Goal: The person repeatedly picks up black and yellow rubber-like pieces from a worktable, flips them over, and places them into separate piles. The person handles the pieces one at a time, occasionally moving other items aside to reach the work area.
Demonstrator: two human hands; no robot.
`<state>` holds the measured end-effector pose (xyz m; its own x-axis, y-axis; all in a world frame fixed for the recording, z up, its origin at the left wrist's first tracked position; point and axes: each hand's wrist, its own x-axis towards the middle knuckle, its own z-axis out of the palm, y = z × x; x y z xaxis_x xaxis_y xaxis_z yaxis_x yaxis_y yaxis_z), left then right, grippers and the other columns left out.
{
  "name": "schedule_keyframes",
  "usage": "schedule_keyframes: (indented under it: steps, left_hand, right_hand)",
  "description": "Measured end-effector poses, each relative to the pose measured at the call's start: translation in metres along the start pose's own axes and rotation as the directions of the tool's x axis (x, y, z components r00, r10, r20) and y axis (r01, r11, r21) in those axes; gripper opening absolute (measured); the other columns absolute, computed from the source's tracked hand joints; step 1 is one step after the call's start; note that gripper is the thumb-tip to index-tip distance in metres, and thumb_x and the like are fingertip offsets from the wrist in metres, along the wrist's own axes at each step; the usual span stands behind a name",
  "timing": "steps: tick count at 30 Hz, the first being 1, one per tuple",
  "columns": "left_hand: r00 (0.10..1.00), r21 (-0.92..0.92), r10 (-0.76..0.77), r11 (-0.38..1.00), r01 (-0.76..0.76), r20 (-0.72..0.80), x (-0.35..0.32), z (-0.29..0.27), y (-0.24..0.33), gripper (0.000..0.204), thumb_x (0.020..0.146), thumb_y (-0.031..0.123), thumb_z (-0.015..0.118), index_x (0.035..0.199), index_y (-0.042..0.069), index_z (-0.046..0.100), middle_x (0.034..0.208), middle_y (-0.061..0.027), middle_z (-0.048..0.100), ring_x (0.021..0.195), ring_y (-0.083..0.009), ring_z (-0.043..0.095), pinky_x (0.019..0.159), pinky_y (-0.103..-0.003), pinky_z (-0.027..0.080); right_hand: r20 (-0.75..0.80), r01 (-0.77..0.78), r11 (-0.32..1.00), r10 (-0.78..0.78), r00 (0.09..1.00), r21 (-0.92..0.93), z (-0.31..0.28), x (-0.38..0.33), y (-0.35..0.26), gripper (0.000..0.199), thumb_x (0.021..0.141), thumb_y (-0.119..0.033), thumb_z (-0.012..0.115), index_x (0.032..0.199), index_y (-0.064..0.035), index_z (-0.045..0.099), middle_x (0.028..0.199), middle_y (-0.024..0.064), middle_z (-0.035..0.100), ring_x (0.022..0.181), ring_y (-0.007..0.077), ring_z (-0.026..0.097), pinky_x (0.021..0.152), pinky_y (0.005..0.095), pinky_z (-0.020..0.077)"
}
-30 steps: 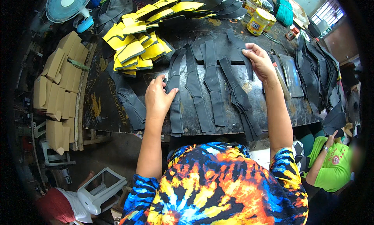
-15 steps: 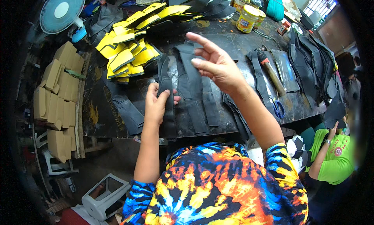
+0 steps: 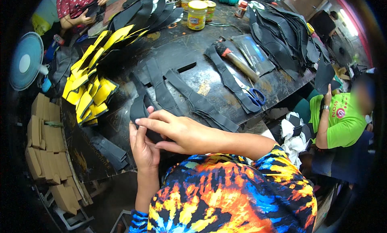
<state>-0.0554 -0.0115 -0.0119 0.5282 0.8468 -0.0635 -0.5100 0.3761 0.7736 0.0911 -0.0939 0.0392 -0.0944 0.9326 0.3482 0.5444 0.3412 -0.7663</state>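
At the table's near edge my left hand [image 3: 146, 151] is closed around a long black cut piece [image 3: 139, 106] of leather-like sheet, its far end lying on the tabletop. My right hand [image 3: 179, 132] reaches across from the right, its fingers bent over the same piece and meeting the left fingertips. The piece's lower part is hidden behind both hands. Beside it lie further black cut strips, one [image 3: 160, 90] just beyond and a layered stack [image 3: 197, 102] to the right.
Yellow-faced black pieces [image 3: 94, 96] are heaped at left. Blue-handled scissors [image 3: 256, 96], a hammer [image 3: 240, 65] and a large black pile [image 3: 278, 35] lie to the right. Cardboard pieces [image 3: 48, 140] and a fan [image 3: 25, 63] stand left. A co-worker in green [image 3: 342, 120] sits right.
My right hand has come down from its raised, spread-fingered position to the black piece at my left hand. The view has swung right, and a second person now shows at the far left.
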Motion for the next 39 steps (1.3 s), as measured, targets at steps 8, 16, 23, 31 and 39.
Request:
schedule_keyframes:
  steps: [8, 16, 23, 31, 39]
  left_hand:
    - [0.988, -0.194, -0.055, 0.981, 0.026, -0.144, 0.010, -0.019, 0.030, 0.036, 0.105, 0.023, 0.049, 0.138, 0.008, 0.050, 0.131, -0.0091, 0.063, 0.104, -0.0148, 0.065, 0.078, -0.027, 0.056]
    - [0.965, -0.188, -0.180, 0.971, 0.144, -0.188, 0.023, -0.073, 0.009, 0.030, 0.106, 0.022, 0.049, 0.133, 0.010, 0.052, 0.124, -0.0089, 0.065, 0.090, -0.0151, 0.066, 0.070, -0.027, 0.057]
    - [0.961, -0.144, -0.196, 0.975, 0.170, -0.193, 0.014, -0.097, -0.012, 0.031, 0.105, 0.023, 0.049, 0.134, 0.011, 0.052, 0.125, -0.0094, 0.065, 0.090, -0.0165, 0.064, 0.073, -0.030, 0.055]
    - [0.963, -0.232, -0.227, 0.954, 0.191, -0.143, 0.014, -0.110, -0.014, 0.031, 0.105, 0.023, 0.051, 0.134, 0.012, 0.053, 0.124, -0.0090, 0.065, 0.088, -0.0164, 0.065, 0.072, -0.031, 0.056]
    - [0.969, -0.219, -0.219, 0.957, 0.190, -0.115, 0.014, -0.111, -0.015, 0.030, 0.105, 0.023, 0.051, 0.133, 0.012, 0.053, 0.121, -0.0078, 0.065, 0.090, -0.0162, 0.064, 0.071, -0.032, 0.056]
  right_hand:
    - [-0.496, -0.645, 0.641, 0.435, 0.751, -0.415, -0.112, -0.091, 0.065, 0.037, 0.084, -0.031, 0.076, 0.109, -0.0067, 0.066, 0.099, 0.0136, 0.066, 0.091, 0.0341, 0.066, 0.079, 0.0434, 0.0527]
    - [-0.575, -0.651, 0.481, 0.318, 0.754, -0.587, -0.104, -0.132, 0.111, 0.046, 0.070, -0.029, 0.086, 0.104, -0.0064, 0.063, 0.100, 0.0108, 0.058, 0.099, 0.0326, 0.059, 0.083, 0.0437, 0.0484]
    - [-0.503, -0.622, 0.585, 0.378, 0.777, -0.521, -0.103, -0.115, 0.117, 0.048, 0.072, -0.026, 0.086, 0.108, -0.0069, 0.058, 0.094, 0.0114, 0.060, 0.095, 0.0324, 0.061, 0.082, 0.0417, 0.0490]
    - [-0.064, -0.667, 0.738, 0.674, 0.736, 0.104, -0.154, -0.096, 0.107, 0.032, 0.082, -0.022, 0.081, 0.100, -0.0017, 0.063, 0.084, -0.0015, 0.060, 0.077, 0.0079, 0.055, 0.071, 0.0252, 0.0461]
    - [-0.329, -0.344, 0.760, 0.577, 0.748, 0.551, -0.296, -0.033, 0.128, 0.023, 0.099, -0.019, 0.064, 0.117, -0.0049, 0.060, 0.091, 0.0010, 0.065, 0.070, 0.0094, 0.064, 0.062, 0.0247, 0.0556]
